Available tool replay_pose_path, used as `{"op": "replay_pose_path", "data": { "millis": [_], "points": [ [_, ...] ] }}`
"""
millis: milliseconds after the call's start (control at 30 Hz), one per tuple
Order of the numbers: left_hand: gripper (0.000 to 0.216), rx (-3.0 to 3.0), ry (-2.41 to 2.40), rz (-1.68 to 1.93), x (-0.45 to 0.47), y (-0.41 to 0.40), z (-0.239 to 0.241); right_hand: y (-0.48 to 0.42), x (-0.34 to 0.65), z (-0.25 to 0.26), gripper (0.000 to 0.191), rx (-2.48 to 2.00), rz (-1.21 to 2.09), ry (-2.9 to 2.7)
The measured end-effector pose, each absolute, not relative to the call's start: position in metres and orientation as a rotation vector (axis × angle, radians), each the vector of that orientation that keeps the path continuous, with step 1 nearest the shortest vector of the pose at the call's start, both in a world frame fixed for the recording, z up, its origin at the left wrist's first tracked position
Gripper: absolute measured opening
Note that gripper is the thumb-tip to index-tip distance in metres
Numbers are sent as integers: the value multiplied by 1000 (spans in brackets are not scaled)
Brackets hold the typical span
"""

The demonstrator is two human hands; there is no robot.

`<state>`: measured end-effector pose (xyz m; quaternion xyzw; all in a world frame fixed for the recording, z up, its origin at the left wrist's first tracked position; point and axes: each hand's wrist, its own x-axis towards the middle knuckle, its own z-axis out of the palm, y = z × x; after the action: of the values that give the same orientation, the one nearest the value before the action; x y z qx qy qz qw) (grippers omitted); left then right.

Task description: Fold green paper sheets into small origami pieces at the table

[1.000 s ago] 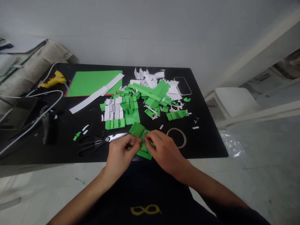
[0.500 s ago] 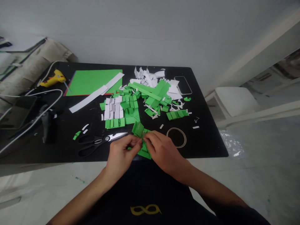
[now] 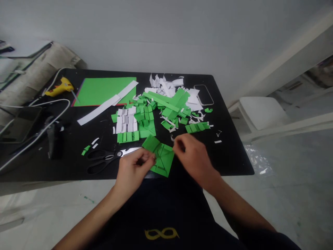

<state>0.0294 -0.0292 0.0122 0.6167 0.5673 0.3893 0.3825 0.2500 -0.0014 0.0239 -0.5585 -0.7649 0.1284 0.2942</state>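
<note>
The black surface (image 3: 226, 156) is strewn with paper (image 3: 177, 106)!
On the right hand (image 3: 194, 157) the fingers are narrow, their hold impossible to tell; by the left hand (image 3: 134, 168), fingers pinched, the green card (image 3: 166, 158) is held at the surface's near edge; a blurred white scrap (image 3: 172, 138) is glimpsed by the right fingers.

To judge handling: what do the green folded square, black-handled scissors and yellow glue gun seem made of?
Green folded square: probably matte paper, from its sharp creases.
Black-handled scissors: bright, glinting blades, probably metal; dull black handles, likely plastic.
Yellow glue gun: likely smooth plastic, from its moulded look.
</note>
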Motion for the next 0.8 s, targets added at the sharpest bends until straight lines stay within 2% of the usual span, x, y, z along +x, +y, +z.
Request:
{"op": "replay_pose_path", "data": {
  "millis": [133,267,500,633,800],
  "points": [
    [20,1388,1404,1008,21,-25,15,18,286,21,29,-1645,84,-1886],
    [16,1302,1351,1011,15,-22,16,17,288,22,24,-1573,117,-1918],
    [14,1346,1259,985,8,-27,14,32,251,40,14,-1341,497,-1988],
    [18,1358,1268,1016,3,-28,10,82,219,40,18,-1256,627,-2157],
    [21,1315,1308,1082,-6,-29,3,130,178,19,54,-1219,601,-2362]
  ]
}}
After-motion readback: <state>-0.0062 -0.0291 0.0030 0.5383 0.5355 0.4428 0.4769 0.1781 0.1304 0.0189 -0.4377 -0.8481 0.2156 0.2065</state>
